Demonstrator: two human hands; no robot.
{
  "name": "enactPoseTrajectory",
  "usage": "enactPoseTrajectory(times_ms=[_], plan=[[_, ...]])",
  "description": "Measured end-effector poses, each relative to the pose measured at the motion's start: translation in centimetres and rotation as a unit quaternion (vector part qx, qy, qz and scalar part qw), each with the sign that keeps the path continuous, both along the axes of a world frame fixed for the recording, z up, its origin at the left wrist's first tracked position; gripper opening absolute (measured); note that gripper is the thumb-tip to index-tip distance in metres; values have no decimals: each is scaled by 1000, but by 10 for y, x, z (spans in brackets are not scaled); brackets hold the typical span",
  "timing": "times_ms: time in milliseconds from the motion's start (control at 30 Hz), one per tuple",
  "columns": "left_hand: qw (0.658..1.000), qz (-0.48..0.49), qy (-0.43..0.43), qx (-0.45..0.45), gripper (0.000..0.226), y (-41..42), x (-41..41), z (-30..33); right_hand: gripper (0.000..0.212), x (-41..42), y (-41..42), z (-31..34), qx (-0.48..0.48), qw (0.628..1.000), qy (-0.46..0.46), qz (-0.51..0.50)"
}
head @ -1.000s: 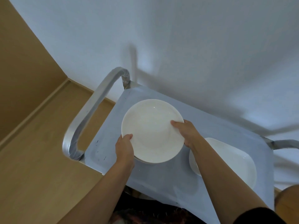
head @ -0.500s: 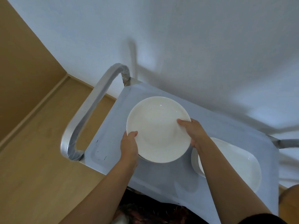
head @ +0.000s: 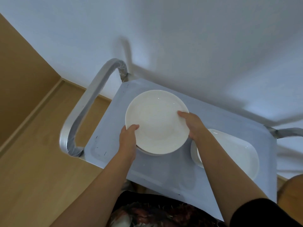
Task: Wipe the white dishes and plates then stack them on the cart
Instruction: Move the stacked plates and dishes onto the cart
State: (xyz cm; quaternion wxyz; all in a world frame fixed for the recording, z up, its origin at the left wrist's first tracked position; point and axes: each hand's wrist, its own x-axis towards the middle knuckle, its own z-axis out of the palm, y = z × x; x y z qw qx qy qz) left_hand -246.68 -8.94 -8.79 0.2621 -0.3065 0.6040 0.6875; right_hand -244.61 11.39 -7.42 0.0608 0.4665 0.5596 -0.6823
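Observation:
A round white plate [head: 156,121] is over the left half of the cart's top shelf [head: 108,128]. My left hand [head: 128,136] grips its near-left rim, thumb on top. On the right rim my right hand [head: 193,124] holds it the same way. Under its near edge the rim of another white dish [head: 147,152] peeks out; whether the two touch I cannot tell. A rounded-square white dish [head: 236,154] lies on the right side of the shelf, partly hidden by my right forearm.
The cart's foil-wrapped metal handle [head: 88,102] loops up at the left end, and a second rail [head: 288,132] shows at the right. A white wall rises right behind the cart. Wooden floor [head: 32,161] spreads to the left. Dark patterned clothing [head: 155,212] is at the bottom.
The plate and both hands have shifted slightly away from me along the shelf. Both grips are unchanged.

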Motion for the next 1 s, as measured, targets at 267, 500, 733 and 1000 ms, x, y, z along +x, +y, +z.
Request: enactPoseTrajectory(times_ms=[267,500,733,1000], plan=[[994,-87,-36,57,49,-15,1,3,18,38,-26,-6,-44,992,3,-117],[987,-120,-23,104,50,-17,3,6,21,52,-52,-5,-99,983,5,-156],[988,-105,15,113,45,-17,1,3,31,57,-46,-3,-134,978,39,-154],[989,-115,52,83,43,-17,-12,1,33,56,-58,-3,-168,963,72,-199]])
